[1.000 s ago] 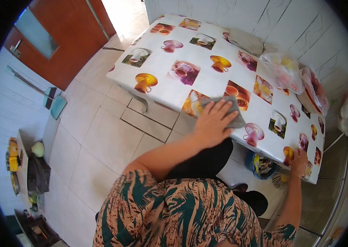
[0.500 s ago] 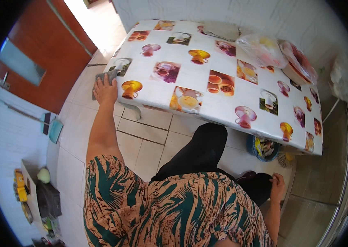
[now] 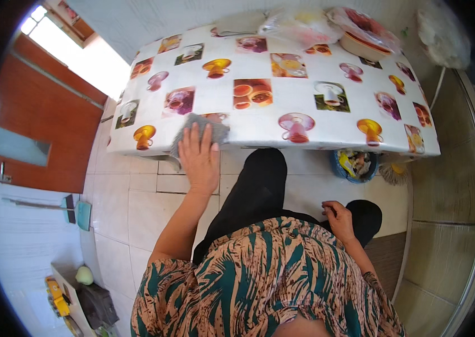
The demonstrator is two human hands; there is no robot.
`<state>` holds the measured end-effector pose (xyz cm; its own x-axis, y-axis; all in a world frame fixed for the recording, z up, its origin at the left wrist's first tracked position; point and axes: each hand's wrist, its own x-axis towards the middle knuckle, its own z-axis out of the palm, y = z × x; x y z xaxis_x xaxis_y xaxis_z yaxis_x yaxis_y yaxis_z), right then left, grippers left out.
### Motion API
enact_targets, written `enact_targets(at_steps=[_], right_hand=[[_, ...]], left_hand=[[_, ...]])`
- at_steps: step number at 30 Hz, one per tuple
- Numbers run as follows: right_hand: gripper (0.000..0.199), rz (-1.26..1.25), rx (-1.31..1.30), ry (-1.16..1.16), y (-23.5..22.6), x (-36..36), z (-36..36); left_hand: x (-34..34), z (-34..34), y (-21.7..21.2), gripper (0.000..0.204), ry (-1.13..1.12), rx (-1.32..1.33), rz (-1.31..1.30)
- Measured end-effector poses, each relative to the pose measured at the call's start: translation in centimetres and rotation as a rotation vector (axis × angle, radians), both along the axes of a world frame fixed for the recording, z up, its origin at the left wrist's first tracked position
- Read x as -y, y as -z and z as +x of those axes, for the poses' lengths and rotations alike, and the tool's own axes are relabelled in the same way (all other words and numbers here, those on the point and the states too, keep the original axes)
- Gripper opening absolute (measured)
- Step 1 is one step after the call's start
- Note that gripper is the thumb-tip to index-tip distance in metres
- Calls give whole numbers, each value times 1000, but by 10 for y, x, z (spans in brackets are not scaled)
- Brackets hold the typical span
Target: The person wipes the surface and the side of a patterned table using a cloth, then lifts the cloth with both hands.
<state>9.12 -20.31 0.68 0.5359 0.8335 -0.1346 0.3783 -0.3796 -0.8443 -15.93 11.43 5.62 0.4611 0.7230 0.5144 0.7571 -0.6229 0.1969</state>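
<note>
My left hand (image 3: 199, 160) lies over a grey cloth (image 3: 219, 130) at the front edge of the table, its fingers pressing the cloth onto the tablecloth (image 3: 254, 126). The cloth overlaps the edge and partly covers a printed picture. White and glossy, the tablecloth carries pictures of cups and saucers. My right hand (image 3: 339, 220) hangs beside my right thigh, away from the table. Its fingers are loosely bent and apart, and nothing shows in them.
Plastic bags (image 3: 299, 27) and a bag-covered basin (image 3: 364, 45) sit along the table's back. Beneath its right part stands a blue bin (image 3: 355, 173) of rubbish beside a brush head (image 3: 393, 174). A brown door (image 3: 41, 118) and a dustpan (image 3: 83, 215) are at left.
My left hand and the cloth have moved right along the table's front edge, from its left corner. My right hand has come forward and inward. The view has shifted to the right.
</note>
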Motion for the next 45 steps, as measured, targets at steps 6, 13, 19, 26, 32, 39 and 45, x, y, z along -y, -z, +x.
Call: enact_targets(at_steps=[6, 13, 19, 26, 32, 39, 45], right_hand=[[17, 52, 25, 58, 8, 3, 0], [18, -33, -92, 91, 17, 11, -3], [23, -225, -84, 132, 67, 37, 15], [25, -339, 138, -1, 60, 24, 6], [26, -390, 114, -13, 60, 20, 6], [30, -484, 22, -68, 62, 10, 13], [30, -510, 31, -100, 59, 2, 12]], left_hand=[[37, 103, -18, 47, 338, -47, -25], [71, 219, -20, 51, 672, -126, 5], [83, 248, -19, 57, 808, -103, -4], [31, 150, -19, 58, 684, -136, 87], [-34, 9, -17, 77, 474, -159, 51], [-104, -140, -17, 80, 126, -194, -23], [-134, -200, -8, 78, -13, -181, -68]])
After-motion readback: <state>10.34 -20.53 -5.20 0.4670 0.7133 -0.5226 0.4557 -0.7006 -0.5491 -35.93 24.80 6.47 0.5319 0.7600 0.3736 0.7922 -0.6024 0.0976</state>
